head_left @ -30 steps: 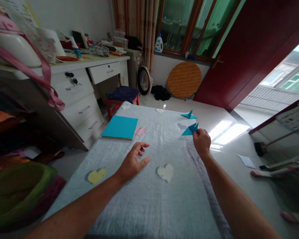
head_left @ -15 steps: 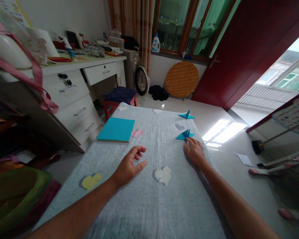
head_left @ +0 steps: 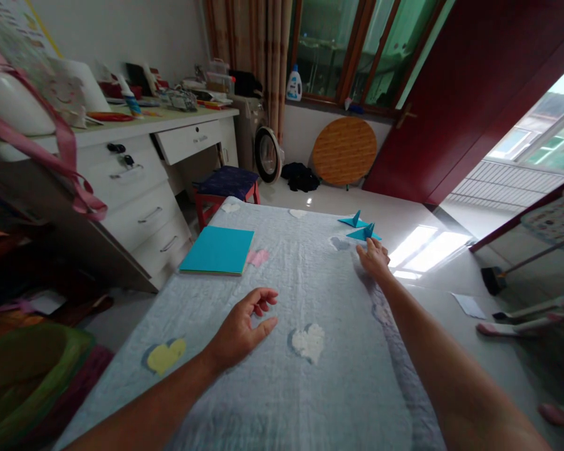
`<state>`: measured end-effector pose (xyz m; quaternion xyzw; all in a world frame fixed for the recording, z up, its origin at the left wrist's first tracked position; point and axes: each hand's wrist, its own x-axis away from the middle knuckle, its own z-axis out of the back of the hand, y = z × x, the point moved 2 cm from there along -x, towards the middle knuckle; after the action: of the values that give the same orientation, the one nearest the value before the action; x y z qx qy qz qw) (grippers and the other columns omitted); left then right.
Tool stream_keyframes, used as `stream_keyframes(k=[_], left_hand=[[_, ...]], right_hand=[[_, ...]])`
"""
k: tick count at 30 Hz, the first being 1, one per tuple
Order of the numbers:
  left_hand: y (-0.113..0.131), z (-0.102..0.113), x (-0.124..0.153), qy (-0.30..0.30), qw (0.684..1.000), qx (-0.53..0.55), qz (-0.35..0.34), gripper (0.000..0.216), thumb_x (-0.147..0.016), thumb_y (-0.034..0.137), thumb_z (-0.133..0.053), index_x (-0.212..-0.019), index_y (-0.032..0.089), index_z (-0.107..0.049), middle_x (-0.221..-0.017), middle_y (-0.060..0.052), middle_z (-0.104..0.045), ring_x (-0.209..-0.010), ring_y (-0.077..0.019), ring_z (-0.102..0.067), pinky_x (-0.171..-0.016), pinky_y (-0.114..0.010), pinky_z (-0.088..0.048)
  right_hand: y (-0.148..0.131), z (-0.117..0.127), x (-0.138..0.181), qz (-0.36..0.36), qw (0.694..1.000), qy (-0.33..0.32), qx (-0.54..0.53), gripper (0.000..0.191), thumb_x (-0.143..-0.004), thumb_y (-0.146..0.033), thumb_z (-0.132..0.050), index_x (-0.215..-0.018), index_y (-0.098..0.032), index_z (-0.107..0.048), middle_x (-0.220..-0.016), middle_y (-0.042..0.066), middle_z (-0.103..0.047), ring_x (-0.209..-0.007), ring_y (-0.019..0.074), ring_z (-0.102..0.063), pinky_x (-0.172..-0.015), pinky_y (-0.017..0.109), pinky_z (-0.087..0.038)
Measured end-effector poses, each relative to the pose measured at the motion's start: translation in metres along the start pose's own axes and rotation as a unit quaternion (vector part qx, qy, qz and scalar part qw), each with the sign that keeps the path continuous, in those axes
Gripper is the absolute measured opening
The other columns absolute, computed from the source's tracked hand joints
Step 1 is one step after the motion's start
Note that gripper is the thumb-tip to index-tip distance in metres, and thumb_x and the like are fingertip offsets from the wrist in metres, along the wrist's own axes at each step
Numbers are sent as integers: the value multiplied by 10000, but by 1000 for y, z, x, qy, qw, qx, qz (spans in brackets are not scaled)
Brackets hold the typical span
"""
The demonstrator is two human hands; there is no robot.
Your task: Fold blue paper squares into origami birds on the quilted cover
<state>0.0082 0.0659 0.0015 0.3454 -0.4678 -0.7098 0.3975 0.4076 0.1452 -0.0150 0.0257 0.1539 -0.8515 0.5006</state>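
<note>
My right hand (head_left: 374,258) reaches to the far right of the cloth-covered table (head_left: 310,388), fingers stretched out, fingertips touching a folded blue paper figure (head_left: 365,233). A second folded blue figure (head_left: 353,220) lies just behind it near the far edge. My left hand (head_left: 243,322) rests on the cloth in the middle, fingers loosely curled and apart, holding nothing. A stack of blue paper sheets (head_left: 217,250) lies at the far left of the table.
The cloth carries heart patches, white (head_left: 309,342) and yellow (head_left: 164,356). A white desk with drawers (head_left: 136,181) stands to the left, a red stool (head_left: 225,185) beyond the table. A green basket (head_left: 23,376) sits at lower left. Shiny floor lies to the right.
My right hand set the folded figure down on the cloth, then slid it farther away, close to the other figure. My left hand has barely moved.
</note>
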Motion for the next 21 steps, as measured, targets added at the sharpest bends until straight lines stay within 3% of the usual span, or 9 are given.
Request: stream_keyframes(k=[7, 12, 21], left_hand=[[-3, -1, 2, -11, 1000, 0, 5, 379, -793, 285, -651, -1160, 216, -589, -1032, -66, -676, -856, -182, -585, -832, -339, -505], [1, 0, 1, -18, 1000, 0, 2, 365, -798, 272, -638, -1153, 207, -582, -1013, -65, -672, -838, -174, -579, -807, -325, -502], [-4, -3, 1, -33, 999, 4, -3, 375, -812, 261, -632, -1176, 206, -562, -1030, -59, -655, -840, -164, -568, -811, -318, -495]], right_hand=[[-11, -11, -29, -10, 1000, -22, -3, 554, -966, -486, -357, -1390, -169, -520, -1477, 172, -465, -1331, 360, -426, -1063, 499, -365], [-12, -18, -29, -20, 999, -37, 1, 513, -963, -468, -353, -1296, -159, -592, -1415, 185, -512, -1286, 375, -455, -1052, 547, -357], [-12, -19, -34, -19, 998, -54, -1, 532, -963, -484, -341, -1318, -159, -570, -1465, 167, -476, -1316, 388, -416, -1071, 565, -326]])
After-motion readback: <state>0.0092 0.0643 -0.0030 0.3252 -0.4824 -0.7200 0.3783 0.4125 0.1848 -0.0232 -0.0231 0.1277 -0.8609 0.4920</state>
